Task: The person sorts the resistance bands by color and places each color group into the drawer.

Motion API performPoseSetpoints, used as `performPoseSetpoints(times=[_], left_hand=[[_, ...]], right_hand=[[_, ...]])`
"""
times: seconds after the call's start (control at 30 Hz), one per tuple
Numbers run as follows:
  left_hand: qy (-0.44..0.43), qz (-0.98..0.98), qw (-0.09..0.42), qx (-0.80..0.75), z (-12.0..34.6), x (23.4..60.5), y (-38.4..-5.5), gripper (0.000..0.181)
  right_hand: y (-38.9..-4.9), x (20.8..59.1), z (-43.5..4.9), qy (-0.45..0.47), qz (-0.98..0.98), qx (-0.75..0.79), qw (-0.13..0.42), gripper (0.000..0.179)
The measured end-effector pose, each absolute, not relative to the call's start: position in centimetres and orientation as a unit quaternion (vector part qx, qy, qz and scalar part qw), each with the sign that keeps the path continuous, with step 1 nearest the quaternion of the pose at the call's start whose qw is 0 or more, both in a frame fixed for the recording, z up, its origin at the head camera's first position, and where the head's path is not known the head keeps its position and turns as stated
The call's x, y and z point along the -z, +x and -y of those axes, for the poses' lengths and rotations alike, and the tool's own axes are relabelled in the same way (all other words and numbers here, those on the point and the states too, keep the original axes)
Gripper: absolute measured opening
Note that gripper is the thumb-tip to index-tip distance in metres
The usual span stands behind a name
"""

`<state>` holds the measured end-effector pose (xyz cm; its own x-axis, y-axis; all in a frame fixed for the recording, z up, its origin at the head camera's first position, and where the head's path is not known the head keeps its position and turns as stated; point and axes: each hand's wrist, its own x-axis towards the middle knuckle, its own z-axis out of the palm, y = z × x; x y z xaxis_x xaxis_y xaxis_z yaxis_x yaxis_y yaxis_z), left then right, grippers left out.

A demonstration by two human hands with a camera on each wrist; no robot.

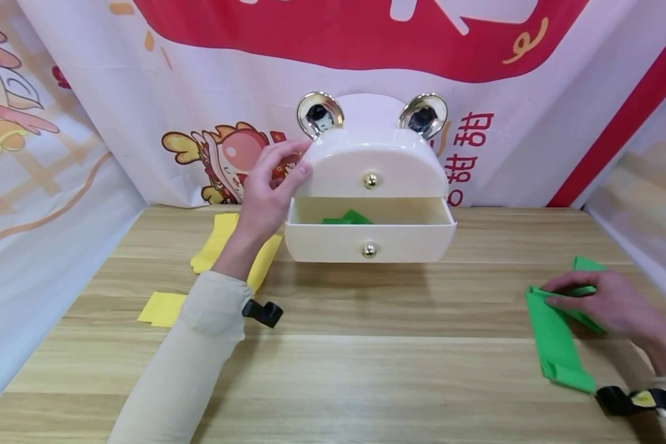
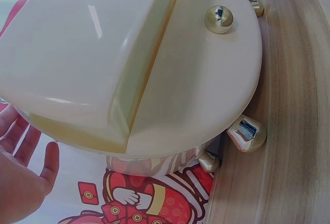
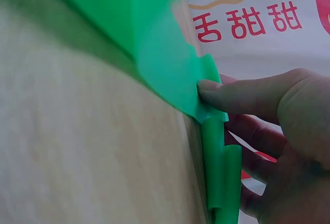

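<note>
A glossy white drawer box [image 1: 377, 163] with two silver-rimmed round eyes stands at the back of the table. Its lower drawer [image 1: 333, 243] is pulled out, and small green pieces [image 1: 355, 217] lie inside. My left hand [image 1: 269, 191] rests on the box's left upper side, thumb toward the front; the left wrist view shows its fingers [image 2: 28, 149] extended along the edge. At the right, my right hand [image 1: 605, 302] pinches a thin folded green strip [image 3: 175, 74] between thumb and fingers. Other green strips [image 1: 557, 345] lie beneath and beside that hand.
Yellow strips [image 1: 216, 243] lie on the wooden table [image 1: 355, 382] left of the box, partly behind my left forearm. A printed curtain [image 1: 255, 74] hangs close behind the box, and more cloth borders both sides.
</note>
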<state>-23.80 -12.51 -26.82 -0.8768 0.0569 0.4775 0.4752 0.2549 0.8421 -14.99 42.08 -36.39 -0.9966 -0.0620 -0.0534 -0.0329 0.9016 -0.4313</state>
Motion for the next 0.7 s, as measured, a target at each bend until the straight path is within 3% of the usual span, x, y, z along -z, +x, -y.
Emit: performPoseSetpoints(times=[0.7], left_hand=[[-0.167, 0.774, 0.176, 0.585, 12.4, 26.7, -23.7, 0.042]], right_hand=[[-14.4, 34.4, -41.3, -0.041, -0.967, 0.250, -0.034, 0.020]])
